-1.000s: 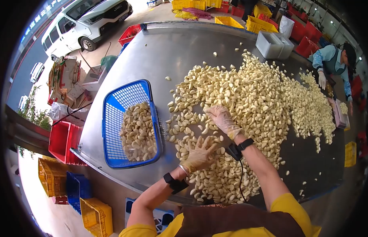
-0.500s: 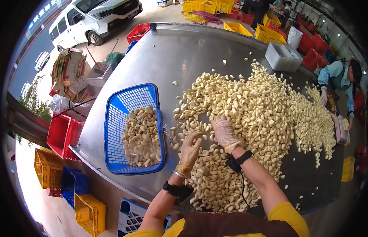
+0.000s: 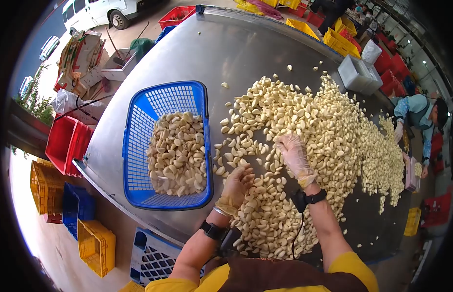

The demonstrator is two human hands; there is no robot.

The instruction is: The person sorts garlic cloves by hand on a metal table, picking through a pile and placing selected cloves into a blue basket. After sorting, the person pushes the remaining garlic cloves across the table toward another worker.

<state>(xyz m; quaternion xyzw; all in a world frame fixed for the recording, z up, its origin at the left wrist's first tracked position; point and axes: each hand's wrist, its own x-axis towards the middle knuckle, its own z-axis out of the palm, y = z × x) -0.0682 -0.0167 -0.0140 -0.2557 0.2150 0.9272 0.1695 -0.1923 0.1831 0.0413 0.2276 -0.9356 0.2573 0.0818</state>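
Evidently part-filled, blue basket [image 3: 138,138]: stood upright on the metal tabletop [image 3: 226,39], nearer its left edge than its right; much of the mesh wall showed above the contents.
Cloves in basket [image 3: 177,155]: lay gathered against the side toward the person's right, and looked about as many as in the earlier frame.
Loose cloves [image 3: 328,131]: formed a broad heap from the tabletop's near edge toward its far right part, far more than the basket held; judged by that, most lay outside it.
Left hand [image 3: 236,187]: gloved, just beside the basket's near right corner, fingers loosely curled; whether they pinched a clove could not be told. A second earlier they had been spread over cloves.
Right hand [image 3: 295,155]: gloved, at the heap's left side, fingers bent and close together, tips among cloves; a grip could not be made out. A second earlier they had reached out flatter.
Plastic boxes [image 3: 355,73]: pale, at the far edge.
Co-worker [image 3: 418,111]: leaned in beyond the far edge, toward the right corner.
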